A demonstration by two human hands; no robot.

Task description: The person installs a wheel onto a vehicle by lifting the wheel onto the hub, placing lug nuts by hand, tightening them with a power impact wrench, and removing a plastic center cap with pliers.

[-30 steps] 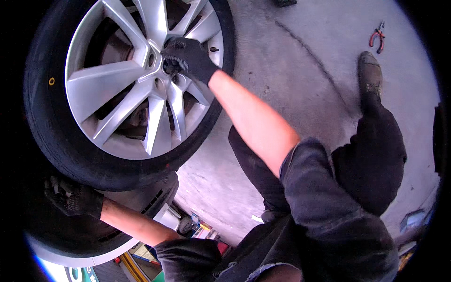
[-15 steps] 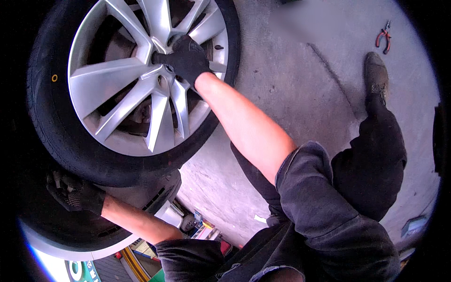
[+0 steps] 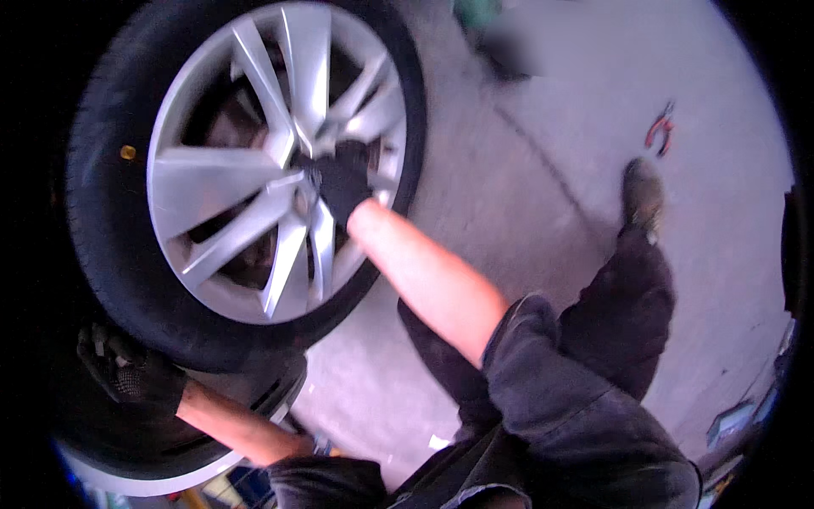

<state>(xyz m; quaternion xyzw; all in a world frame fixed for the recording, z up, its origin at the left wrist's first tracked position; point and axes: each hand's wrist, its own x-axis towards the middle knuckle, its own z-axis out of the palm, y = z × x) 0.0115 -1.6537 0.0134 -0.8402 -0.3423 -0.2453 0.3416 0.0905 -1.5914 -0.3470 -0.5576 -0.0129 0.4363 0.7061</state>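
Note:
A silver multi-spoke wheel with a black tire fills the upper left. My right hand, in a black glove, reaches to the middle of the wheel, by the bolt holes. Its fingers are bent in toward the hub, and the fingertips are hidden. Below the tire, my left hand, in a black glove with a dotted palm, is curled with the palm partly showing. Small greyish shapes show among its fingers, too dark and blurred to name.
Red-handled pliers lie on the grey concrete floor, beyond my brown shoe. A dark car body part with a pale edge sits below the tire. A blurred green and dark object stands at the top.
The whole view has shifted, so the wheel, pliers and shoe appear lower. My right hand stays at the hub and my left below the tire. A green and dark object shows at the top.

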